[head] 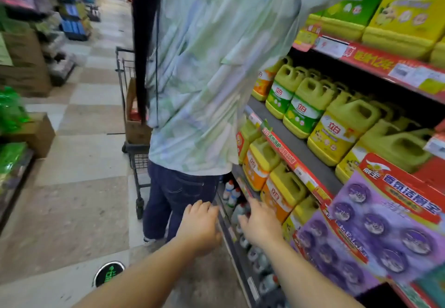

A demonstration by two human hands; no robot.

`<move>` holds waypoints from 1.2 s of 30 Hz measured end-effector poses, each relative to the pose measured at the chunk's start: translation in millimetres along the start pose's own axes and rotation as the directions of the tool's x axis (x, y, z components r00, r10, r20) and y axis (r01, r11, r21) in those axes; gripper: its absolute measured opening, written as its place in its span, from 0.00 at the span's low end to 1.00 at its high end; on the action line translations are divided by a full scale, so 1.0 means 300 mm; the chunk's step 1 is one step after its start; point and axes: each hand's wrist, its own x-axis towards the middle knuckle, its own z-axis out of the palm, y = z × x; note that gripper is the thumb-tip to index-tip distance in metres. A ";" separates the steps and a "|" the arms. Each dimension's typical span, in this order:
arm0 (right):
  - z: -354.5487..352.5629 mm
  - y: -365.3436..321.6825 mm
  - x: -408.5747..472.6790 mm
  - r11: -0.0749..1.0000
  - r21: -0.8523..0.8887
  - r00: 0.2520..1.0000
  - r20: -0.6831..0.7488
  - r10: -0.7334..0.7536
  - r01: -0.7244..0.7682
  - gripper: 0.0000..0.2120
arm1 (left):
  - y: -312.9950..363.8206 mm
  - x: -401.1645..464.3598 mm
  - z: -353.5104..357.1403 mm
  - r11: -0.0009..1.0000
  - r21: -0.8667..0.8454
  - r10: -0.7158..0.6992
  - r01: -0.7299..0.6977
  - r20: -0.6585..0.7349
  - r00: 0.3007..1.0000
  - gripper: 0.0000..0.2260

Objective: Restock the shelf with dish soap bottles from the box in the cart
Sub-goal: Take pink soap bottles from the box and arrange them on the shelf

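1. Nearest the camera, two bare forearms reached forward; the left hand [201, 223] hung with fingers loosely curled and held nothing, and the right hand [258, 224] was spread, fingers pointing toward the low shelf edge, also empty.
2. Far behind another person in a pale green patterned shirt [212, 72], the black wire shopping cart [134, 153] stood with the brown cardboard box [134, 124] in it; whatever bottles it held could not be seen.
3. Right of the hands, the grey metal store shelf [296, 144] carried rows of yellow-green plastic dish soap jugs with moulded handles [308, 105], with a bare gap at its front.
4. Risk, as I judged it: the person stood between the hands and the cart, so a reach for the box could bump them or the jugs at the shelf edge.
5. Small white bottles [232, 193] on the bottom shelf sat just beyond the right fingers and could topple if brushed.
6. Jug labels bore the brand 立白; the red shelf strip [370, 61] was too blurred to read reliably.
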 end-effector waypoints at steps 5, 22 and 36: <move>0.101 -0.104 -0.155 0.992 0.037 0.991 0.067 -0.119 0.117 0.28 | -0.125 -0.224 0.079 0.977 -0.028 -0.211 0.210 -0.032 0.977 0.28; 0.283 -1.003 -0.379 0.902 0.085 0.894 0.122 -0.430 0.423 0.25 | -0.906 -0.736 -0.151 0.849 -0.062 -0.528 0.525 -0.148 0.837 0.30; 0.386 -1.858 -0.243 0.858 0.143 0.860 0.065 -0.506 0.493 0.28 | -1.696 -0.727 -0.535 0.852 -0.031 -0.510 0.523 -0.274 0.815 0.29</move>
